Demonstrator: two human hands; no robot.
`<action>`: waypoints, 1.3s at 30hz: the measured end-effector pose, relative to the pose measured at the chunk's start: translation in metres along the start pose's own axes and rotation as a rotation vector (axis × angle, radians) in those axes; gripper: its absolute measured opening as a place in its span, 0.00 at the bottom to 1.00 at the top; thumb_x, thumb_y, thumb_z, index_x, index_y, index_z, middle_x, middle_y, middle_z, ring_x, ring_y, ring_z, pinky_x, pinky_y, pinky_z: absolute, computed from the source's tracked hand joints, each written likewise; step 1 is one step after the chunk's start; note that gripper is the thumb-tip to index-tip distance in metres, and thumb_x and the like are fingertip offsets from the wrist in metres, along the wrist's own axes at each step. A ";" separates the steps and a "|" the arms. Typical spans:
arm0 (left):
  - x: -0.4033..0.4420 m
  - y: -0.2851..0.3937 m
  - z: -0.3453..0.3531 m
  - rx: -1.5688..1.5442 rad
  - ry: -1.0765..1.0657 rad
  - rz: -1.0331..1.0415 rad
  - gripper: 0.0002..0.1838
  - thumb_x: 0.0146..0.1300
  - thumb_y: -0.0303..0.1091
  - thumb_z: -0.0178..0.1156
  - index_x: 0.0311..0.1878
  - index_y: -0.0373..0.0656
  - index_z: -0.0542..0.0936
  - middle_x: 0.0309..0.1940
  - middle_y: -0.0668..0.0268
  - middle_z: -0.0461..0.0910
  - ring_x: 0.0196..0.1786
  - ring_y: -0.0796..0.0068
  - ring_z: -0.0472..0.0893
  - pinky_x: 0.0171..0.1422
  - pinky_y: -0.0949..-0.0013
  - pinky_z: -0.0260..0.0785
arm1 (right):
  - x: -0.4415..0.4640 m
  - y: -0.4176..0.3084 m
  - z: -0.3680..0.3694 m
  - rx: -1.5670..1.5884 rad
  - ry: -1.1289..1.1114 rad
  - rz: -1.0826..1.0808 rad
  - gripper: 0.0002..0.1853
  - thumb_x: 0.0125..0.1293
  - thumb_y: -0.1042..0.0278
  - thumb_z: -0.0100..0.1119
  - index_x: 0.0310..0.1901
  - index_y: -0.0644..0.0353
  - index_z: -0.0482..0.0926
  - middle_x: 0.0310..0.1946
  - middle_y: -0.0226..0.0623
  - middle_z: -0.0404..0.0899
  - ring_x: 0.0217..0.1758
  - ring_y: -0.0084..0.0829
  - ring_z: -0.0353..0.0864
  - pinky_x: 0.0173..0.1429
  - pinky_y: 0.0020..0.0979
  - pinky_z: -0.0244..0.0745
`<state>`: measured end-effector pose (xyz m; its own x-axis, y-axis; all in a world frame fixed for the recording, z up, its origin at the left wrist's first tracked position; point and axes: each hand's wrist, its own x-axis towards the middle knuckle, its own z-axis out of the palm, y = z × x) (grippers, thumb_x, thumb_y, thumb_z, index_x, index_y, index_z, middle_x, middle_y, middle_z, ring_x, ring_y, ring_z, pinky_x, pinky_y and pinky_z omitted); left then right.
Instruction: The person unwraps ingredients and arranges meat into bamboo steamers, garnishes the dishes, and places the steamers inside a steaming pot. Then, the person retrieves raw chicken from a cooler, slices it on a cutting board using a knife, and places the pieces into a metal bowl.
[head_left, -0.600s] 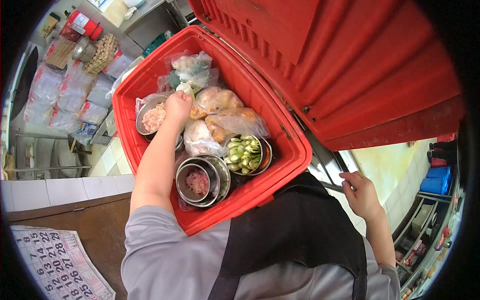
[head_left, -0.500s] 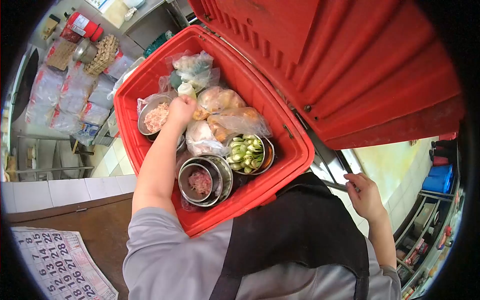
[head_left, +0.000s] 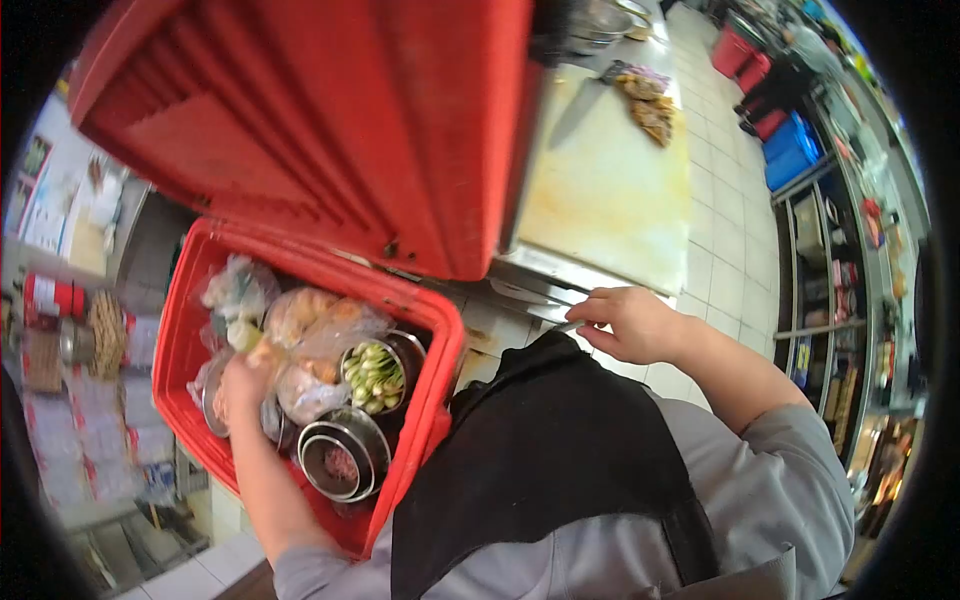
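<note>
My left hand [head_left: 245,385] is inside a red insulated box [head_left: 445,345], at the metal bowl [head_left: 213,395] on its left side. The fingers are blurred, so their grip is unclear. My right hand [head_left: 625,325] is in front of the counter edge, fingers curled around a thin greyish thing that I cannot make out. Inside the box lie knotted plastic bags of food [head_left: 310,390], a pot of cut green vegetables [head_left: 374,378] and nested metal pots [head_left: 375,450] with pink minced meat [head_left: 340,462] in the innermost one.
The box's red lid [head_left: 300,130] stands raised behind it. A cutting board [head_left: 610,200] on the counter carries a knife [head_left: 580,112] and brownish food pieces [head_left: 652,118]. Shelving [head_left: 815,260] runs along the right; a person [head_left: 795,75] is at the far right.
The view has turned right, bringing the cutting board into sight. My right hand has moved to the counter edge, its fingers now curled. My left hand stays in the box by the metal bowl.
</note>
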<state>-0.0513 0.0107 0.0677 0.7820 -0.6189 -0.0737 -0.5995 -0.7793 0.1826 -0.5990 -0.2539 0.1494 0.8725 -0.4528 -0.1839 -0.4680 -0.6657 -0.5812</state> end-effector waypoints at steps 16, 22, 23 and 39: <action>-0.201 0.432 -0.053 -0.687 -0.196 0.599 0.15 0.66 0.28 0.64 0.54 0.36 0.80 0.43 0.66 0.84 0.46 0.77 0.81 0.53 0.68 0.74 | -0.211 0.199 -0.036 0.113 0.222 0.179 0.14 0.69 0.62 0.61 0.52 0.55 0.84 0.41 0.42 0.84 0.42 0.46 0.85 0.48 0.43 0.80; -0.154 0.528 0.039 -0.198 0.165 0.730 0.29 0.64 0.37 0.67 0.66 0.36 0.74 0.61 0.49 0.77 0.64 0.52 0.77 0.71 0.56 0.67 | -0.351 0.288 -0.047 0.117 0.459 0.527 0.12 0.65 0.68 0.65 0.49 0.58 0.84 0.36 0.43 0.83 0.36 0.43 0.85 0.43 0.40 0.81; -0.148 0.538 0.056 -0.223 0.118 0.717 0.30 0.63 0.38 0.67 0.67 0.36 0.74 0.63 0.48 0.76 0.66 0.49 0.74 0.73 0.54 0.64 | -0.368 0.297 -0.047 0.148 0.467 0.569 0.12 0.65 0.68 0.65 0.49 0.58 0.84 0.35 0.43 0.83 0.35 0.43 0.85 0.42 0.39 0.81; -0.081 0.758 0.104 -0.610 -0.051 0.423 0.22 0.64 0.50 0.68 0.46 0.37 0.86 0.29 0.61 0.82 0.32 0.66 0.82 0.41 0.65 0.76 | -0.261 0.401 -0.192 0.101 0.286 0.409 0.12 0.67 0.68 0.64 0.50 0.58 0.85 0.39 0.43 0.84 0.40 0.40 0.88 0.46 0.38 0.82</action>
<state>-0.5867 -0.5396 0.1101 0.4879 -0.8691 0.0809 -0.6351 -0.2899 0.7160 -1.0410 -0.5163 0.1164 0.5408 -0.8179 -0.1962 -0.7350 -0.3461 -0.5831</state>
